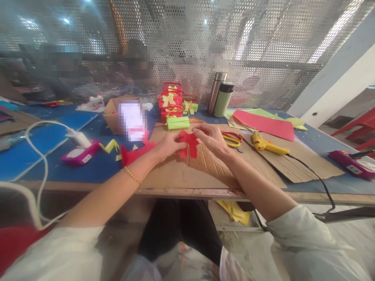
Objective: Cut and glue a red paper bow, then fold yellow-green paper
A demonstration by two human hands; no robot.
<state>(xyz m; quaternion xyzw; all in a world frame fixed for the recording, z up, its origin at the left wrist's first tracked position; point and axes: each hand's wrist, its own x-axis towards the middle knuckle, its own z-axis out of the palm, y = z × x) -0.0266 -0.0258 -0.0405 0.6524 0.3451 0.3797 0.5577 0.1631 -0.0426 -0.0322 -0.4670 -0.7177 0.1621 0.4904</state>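
Over a sheet of cardboard (pixel 170 173), a red paper bow (pixel 190 144) with two hanging tails is between my hands. My left hand (pixel 171 144) pinches the bow's left side. My right hand (pixel 211 137) has its thumb and fingertips closed at the bow's upper right edge. Just behind the bow sits a small green paper box (pixel 177 123). Red-and-yellow-handled scissors (pixel 233 138) lie right of my right hand, and a yellow glue gun (pixel 268 144) rests farther right. Red paper scraps (pixel 133 154) are left of my left wrist.
Red boxes with yellow bows (pixel 169 100) are stacked at the back, left of a green flask (pixel 224 99) and a steel one. A phone (pixel 131 121) leans on a cardboard box (pixel 111 113). Purple power strips (pixel 80 154) lie at both sides, with cords. Red paper (pixel 263 124) is back right.
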